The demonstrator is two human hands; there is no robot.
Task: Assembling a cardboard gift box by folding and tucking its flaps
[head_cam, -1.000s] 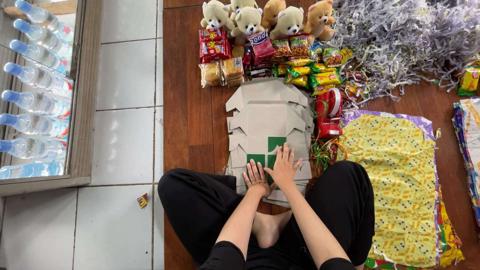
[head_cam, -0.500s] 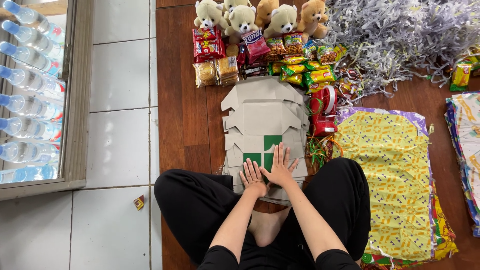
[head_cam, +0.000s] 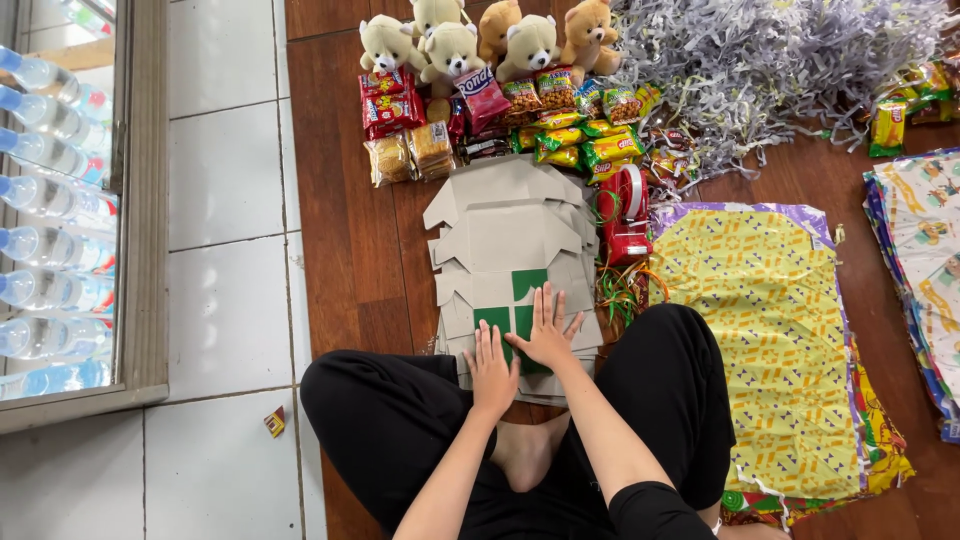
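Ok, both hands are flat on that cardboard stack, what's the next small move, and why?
Probably curl the right hand under the near edge of the top green-printed flat carton and lift it off the stack of flat cartons. Both palms, the left hand too, lie open on it with no grip. The sheets are fanned, so the top one should come free alone.

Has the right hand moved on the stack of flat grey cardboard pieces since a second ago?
Yes. The right hand has slid to its left across the green-printed cardboard piece, judged against the red tape dispenser; it now lies closer to the left hand.
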